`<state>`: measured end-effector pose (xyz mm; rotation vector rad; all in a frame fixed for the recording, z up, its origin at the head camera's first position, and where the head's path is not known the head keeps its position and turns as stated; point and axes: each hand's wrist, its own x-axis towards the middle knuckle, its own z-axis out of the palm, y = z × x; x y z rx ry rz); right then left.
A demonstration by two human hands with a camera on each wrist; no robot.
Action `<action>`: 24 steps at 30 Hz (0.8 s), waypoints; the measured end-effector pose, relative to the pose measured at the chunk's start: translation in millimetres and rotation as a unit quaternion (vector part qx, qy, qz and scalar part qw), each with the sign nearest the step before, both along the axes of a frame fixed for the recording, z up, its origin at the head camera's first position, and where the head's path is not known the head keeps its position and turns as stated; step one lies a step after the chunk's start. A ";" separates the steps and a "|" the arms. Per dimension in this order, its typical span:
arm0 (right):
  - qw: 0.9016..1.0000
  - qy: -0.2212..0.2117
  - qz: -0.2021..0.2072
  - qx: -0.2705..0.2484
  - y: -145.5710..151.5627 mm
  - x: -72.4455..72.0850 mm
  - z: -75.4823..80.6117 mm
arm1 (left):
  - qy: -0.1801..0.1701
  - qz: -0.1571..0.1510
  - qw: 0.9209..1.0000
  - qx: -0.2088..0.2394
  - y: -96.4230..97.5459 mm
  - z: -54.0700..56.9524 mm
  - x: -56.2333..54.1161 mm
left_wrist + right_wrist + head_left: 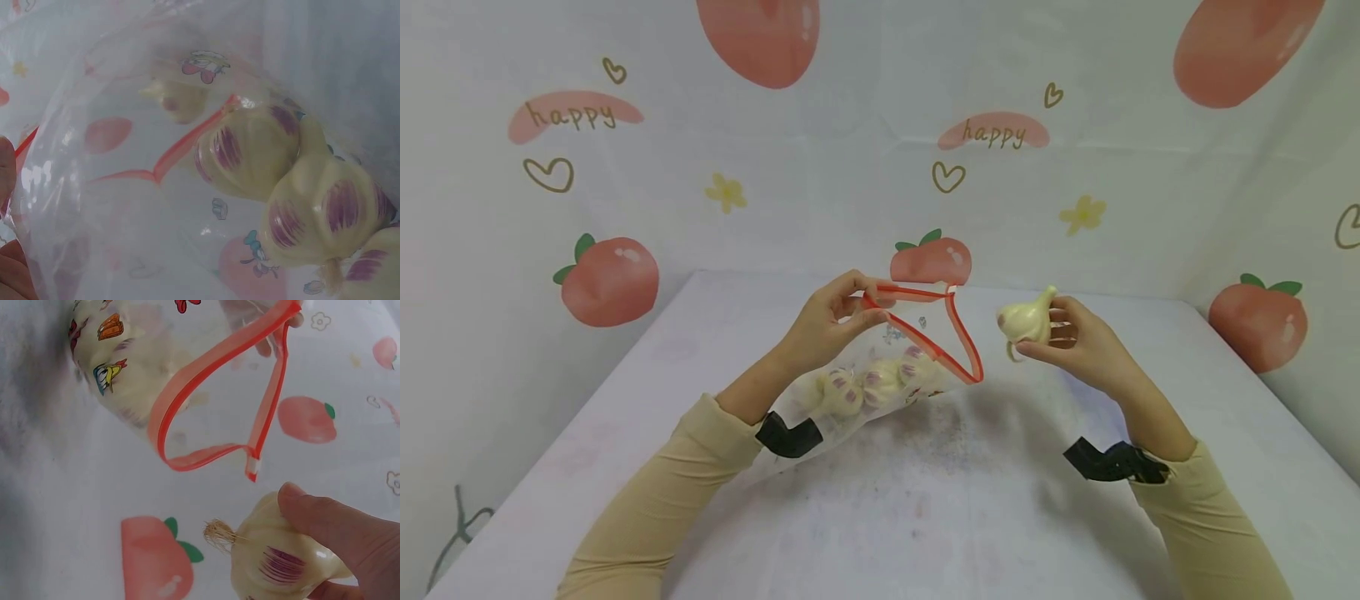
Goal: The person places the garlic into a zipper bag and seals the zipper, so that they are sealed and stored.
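A clear plastic zip bag (850,429) with a red-edged mouth (187,387) hangs from my left hand (831,321), which pinches one corner of the rim. Its mouth gapes toward the right. Several garlic bulbs (880,383) with purple streaks lie inside, seen closely through the film in the left wrist view (325,206). My right hand (1086,346) holds one more garlic bulb (1028,322) by its side, right of the bag and apart from it. In the right wrist view that bulb (275,562) shows its roots pointing toward the bag's mouth.
Beneath both hands spreads a white-covered table (925,517) with dark smudges under the bag. A white backdrop (835,150) printed with peaches, hearts and flowers rises behind it. At the lower left hangs a grey cord (460,525).
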<state>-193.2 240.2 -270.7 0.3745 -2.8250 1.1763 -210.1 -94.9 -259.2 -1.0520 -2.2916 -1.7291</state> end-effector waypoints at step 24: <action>0.999 0.029 0.034 -0.021 -39.3 9.3 14.2 | 0.001 -0.002 1.000 -0.004 -3.6 1.8 4.1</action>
